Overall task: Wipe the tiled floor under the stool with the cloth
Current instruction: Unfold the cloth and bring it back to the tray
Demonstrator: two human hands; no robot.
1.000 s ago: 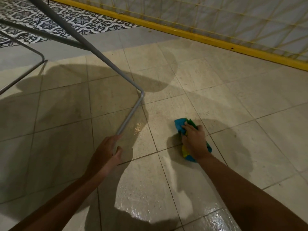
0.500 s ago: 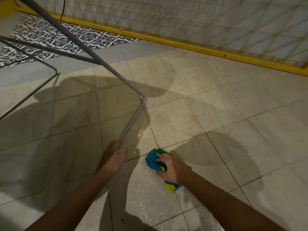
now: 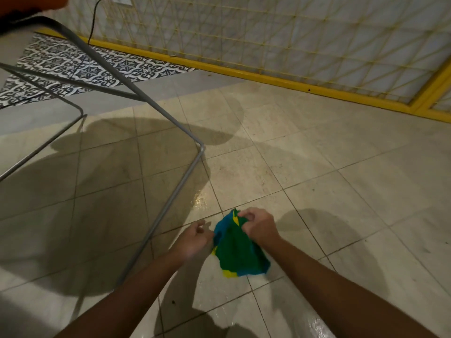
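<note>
A green, blue and yellow cloth point(image 3: 238, 250) hangs lifted above the beige tiled floor point(image 3: 329, 191), between my two hands. My right hand point(image 3: 258, 225) pinches its upper edge with curled fingers. My left hand point(image 3: 195, 237) pinches its left edge. The stool's grey metal frame point(image 3: 170, 208) runs along the floor just left of my left hand, which no longer touches it, and rises toward the upper left. A wet shiny patch lies on the tile by the frame.
A yellow baseboard point(image 3: 268, 78) and a tiled wall with yellow lines stand at the back. A patterned black-and-white tile strip point(image 3: 80, 67) lies at the upper left, with a black cable point(image 3: 94, 18) hanging to it. Wet tiles gleam near my arms.
My left hand let go of the stool's frame and moved right to the cloth. My right hand lifted the cloth off the floor, and both hands now hold it up.
</note>
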